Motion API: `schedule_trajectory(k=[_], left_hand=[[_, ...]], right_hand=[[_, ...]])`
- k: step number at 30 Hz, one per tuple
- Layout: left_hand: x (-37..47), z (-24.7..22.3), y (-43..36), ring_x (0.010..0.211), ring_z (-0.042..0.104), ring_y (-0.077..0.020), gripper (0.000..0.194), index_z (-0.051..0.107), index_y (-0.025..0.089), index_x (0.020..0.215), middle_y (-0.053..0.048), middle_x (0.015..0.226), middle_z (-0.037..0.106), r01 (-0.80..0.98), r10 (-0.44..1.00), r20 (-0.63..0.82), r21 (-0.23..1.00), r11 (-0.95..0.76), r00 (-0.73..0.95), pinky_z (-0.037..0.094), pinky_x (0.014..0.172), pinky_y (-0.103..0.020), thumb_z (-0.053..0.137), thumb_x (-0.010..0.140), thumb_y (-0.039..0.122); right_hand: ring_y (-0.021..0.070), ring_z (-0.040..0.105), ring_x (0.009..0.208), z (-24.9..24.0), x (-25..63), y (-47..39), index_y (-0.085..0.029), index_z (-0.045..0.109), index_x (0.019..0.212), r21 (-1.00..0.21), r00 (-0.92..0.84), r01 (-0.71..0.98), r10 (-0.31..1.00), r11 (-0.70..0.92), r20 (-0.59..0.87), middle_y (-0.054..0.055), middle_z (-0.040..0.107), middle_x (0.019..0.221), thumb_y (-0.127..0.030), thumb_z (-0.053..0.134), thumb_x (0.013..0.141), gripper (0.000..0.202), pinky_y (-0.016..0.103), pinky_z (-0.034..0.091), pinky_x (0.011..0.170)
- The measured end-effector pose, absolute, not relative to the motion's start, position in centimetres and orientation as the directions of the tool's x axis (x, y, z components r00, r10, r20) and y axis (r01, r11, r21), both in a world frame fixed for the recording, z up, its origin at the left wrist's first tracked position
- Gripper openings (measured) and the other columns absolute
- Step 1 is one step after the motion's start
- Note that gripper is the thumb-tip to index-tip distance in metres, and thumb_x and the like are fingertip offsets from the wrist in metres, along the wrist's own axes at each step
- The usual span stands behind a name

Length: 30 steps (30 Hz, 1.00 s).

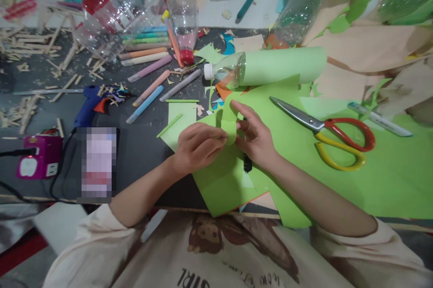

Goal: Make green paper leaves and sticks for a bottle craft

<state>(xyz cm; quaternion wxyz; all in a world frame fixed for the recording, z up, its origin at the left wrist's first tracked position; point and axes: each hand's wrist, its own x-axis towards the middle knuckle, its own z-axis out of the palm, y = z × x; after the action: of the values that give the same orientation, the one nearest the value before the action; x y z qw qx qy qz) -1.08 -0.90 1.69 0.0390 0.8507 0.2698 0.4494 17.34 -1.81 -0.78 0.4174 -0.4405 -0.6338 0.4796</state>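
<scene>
A small light-green paper piece (229,122), with a crease across it, is held between both hands over a large green sheet (291,188). My left hand (199,148) pinches its lower left edge, thumb and fingers pressed together. On its right side, my right hand (255,137) has its thumb and fingertips at the edge, the index finger near the top. Just beyond lies a clear bottle wrapped in pale green paper (284,66). Scissors with red and yellow handles (320,125) rest with open blades on the green sheet, right of my right hand.
Markers (145,104) and paper scraps lie beyond my left hand. At the left are a blue glue gun (88,106), a purple box (39,157), a phone (99,161) and wooden sticks (30,44). Clear bottles (182,8) stand at the back; a pen (380,119) lies right.
</scene>
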Motion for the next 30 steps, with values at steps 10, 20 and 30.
schedule_trajectory(k=[10, 20, 30], left_hand=[[-1.04, 1.53, -0.83, 0.068, 0.067, -0.0125, 0.010, 0.055, 0.021, 0.087, -0.003, 0.080, 0.074, 0.454, 0.518, 0.746, 0.321, -0.831, 0.419, 0.053, 0.065, -0.024, 0.058, 0.091, 0.013], [-1.07, 1.35, -0.41, 0.067, 0.062, -0.0132, 0.014, 0.059, 0.022, 0.084, -0.001, 0.074, 0.068, 0.512, 0.459, 0.762, 0.197, -0.836, 0.458, 0.048, 0.064, -0.027, 0.054, 0.093, 0.013], [-1.15, 1.58, -0.30, 0.066, 0.058, -0.0121, 0.014, 0.059, 0.020, 0.082, 0.000, 0.073, 0.068, 0.516, 0.387, 0.780, 0.098, -0.851, 0.492, 0.047, 0.063, -0.026, 0.056, 0.093, 0.013]], right_hand=[[0.0172, 0.060, 0.084, -1.06, 17.15, -1.95, -0.036, 0.048, 0.142, -0.974, -0.261, 0.154, 0.957, 0.167, 0.123, 0.007, 0.050, 0.143, -0.025, 0.057, 0.086, 0.058, 0.037, 0.058, 0.077], [0.0207, 0.061, 0.099, -1.25, 17.07, -2.04, -0.035, 0.049, 0.142, -0.954, -0.270, 0.199, 0.949, 0.222, 0.165, 0.007, 0.053, 0.142, -0.021, 0.055, 0.086, 0.058, 0.037, 0.059, 0.078], [0.0248, 0.062, 0.111, -0.99, 17.31, -1.85, -0.033, 0.051, 0.141, -0.937, -0.334, 0.231, 0.926, 0.261, 0.176, 0.008, 0.057, 0.140, -0.021, 0.054, 0.086, 0.057, 0.039, 0.060, 0.079]])
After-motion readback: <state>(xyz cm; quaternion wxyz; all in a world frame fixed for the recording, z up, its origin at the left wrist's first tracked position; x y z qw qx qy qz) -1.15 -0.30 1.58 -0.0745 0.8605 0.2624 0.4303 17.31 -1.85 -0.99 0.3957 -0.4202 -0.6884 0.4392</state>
